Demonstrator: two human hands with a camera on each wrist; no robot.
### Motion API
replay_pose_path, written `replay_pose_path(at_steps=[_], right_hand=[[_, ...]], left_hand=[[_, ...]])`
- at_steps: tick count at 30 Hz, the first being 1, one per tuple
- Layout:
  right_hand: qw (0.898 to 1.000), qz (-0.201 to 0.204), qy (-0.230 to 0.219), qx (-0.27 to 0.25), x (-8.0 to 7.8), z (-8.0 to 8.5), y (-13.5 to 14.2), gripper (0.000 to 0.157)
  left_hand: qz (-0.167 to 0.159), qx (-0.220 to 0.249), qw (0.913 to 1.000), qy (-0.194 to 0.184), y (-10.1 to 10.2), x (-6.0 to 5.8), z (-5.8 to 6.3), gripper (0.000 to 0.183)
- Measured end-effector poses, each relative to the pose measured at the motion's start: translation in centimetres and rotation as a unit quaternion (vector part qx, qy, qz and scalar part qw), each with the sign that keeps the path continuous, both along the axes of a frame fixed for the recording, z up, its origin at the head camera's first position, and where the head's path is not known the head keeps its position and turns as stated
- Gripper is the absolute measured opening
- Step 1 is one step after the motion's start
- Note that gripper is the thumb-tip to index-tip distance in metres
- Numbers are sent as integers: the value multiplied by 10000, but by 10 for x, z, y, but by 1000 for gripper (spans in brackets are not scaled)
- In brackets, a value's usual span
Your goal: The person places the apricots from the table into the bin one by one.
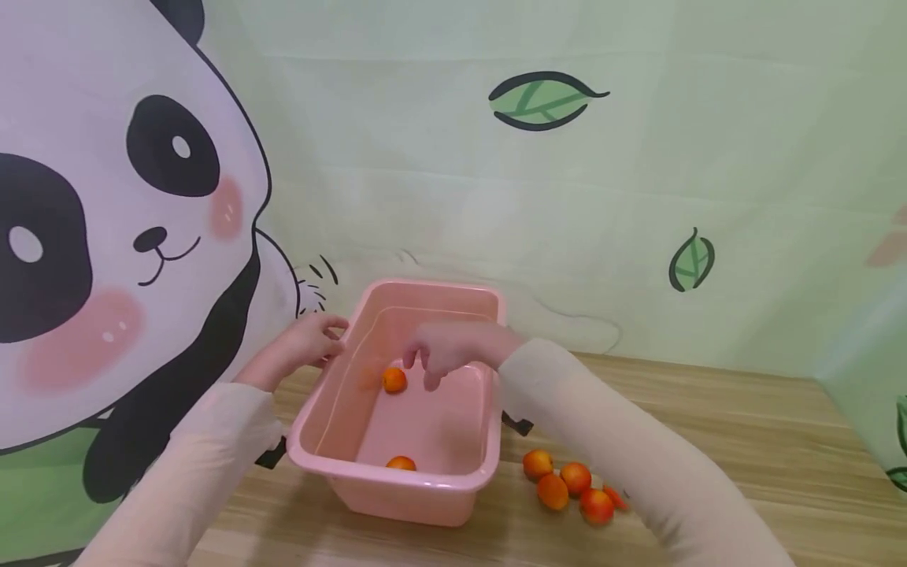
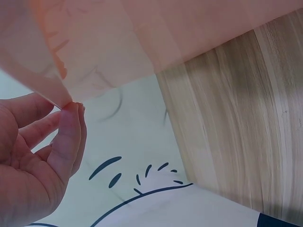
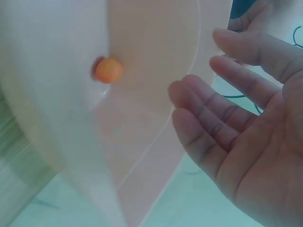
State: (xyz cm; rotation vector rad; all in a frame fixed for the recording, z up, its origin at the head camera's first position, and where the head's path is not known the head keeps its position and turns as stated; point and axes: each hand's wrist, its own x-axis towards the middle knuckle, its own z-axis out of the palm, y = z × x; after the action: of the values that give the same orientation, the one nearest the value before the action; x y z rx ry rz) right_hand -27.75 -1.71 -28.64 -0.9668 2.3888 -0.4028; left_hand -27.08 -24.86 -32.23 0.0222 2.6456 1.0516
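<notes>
The pink tub (image 1: pixel 404 498) stands on the wooden table (image 1: pixel 716 409), and inside it lie two orange fruits, one on the floor close to the left wall (image 1: pixel 394 380) and one just behind the near wall (image 1: pixel 401 463). The left hand (image 1: pixel 312 339) pinches the tub's left rim between thumb and fingers, as the left wrist view shows clearly. The right hand (image 1: pixel 453 346) is above the tub's floor, with its fingers loosely bent, apart from the thumb, and nothing in them. To me the step in hand seems to be the collecting of fruits into the tub, at an early stage. If so, the next move asks for the right hand to rise over the right rim and go to the four fruits on the table (image 1: pixel 552 491), while the left hand steadies the tub. The lower part of the nearer fruit in the tub is hidden by the wall. Beside the four fruits, a red piece (image 1: pixel 615 498) is partly covered by the right sleeve (image 1: pixel 609 425), so I cannot tell what it is. The right wrist view is hazy and shows only one fruit; which one, I cannot say.
</notes>
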Motion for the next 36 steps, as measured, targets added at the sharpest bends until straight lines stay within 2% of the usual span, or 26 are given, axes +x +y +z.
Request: replay_pose_path(at_steps=[5,15,21,27,33,36], right_hand=[[9998,136,123,-59,-4,-4,17,32],[9978,111,103,-651,1,-2,65,28],[9984,89,158,-526,8,-3,92,30],[9994,1,117,-311,10,-17,116,30],[9992,-74,-259,-282,10,-40,130,31],[9993,-200,-275,-138,9,-53,133,30]], left_hand=[[-25,-16,10000,9,0,2,1,48],[-40,0,10000,4,-3,0,-2,47],[-8,-58,10000,-35,-1,-1,-1,49],[15,-28,10000,-37,0,-1,0,49],[-41,-55,10000,-21,1,-1,0,49],[-24,-68,10000,-19,1,-1,0,49]])
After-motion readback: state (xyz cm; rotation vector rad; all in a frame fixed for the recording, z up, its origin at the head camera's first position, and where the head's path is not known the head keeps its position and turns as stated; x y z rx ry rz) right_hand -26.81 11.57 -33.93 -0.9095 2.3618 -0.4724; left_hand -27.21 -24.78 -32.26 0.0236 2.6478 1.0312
